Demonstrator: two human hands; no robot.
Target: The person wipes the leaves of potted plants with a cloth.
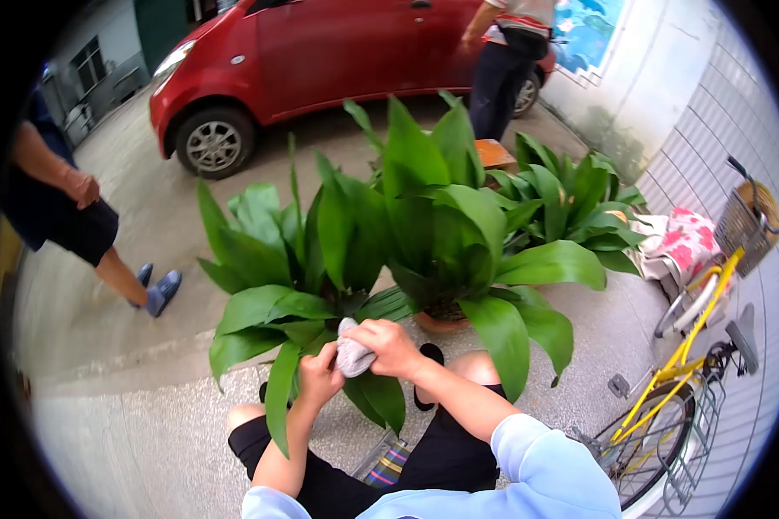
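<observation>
A bunched grey cloth (353, 351) is in my right hand (389, 348), its fingers closed over the right side. My left hand (319, 378) is closed just left of the cloth, its fingertips touching or nearly touching it; what lies inside this grip is hidden. Both hands are in front of a large potted plant (441, 216) with broad green leaves. One long leaf (280, 398) hangs down beside my left hand, and another leaf (377, 400) droops below the cloth. Part of a terracotta pot (441, 323) shows under the foliage.
A yellow bicycle (679, 350) stands at right by the tiled wall. Another leafy plant (571, 195) is behind. One person (61, 182) is at left, another person (506, 69) near the red car (337, 60). A plaid item (387, 465) lies between my legs.
</observation>
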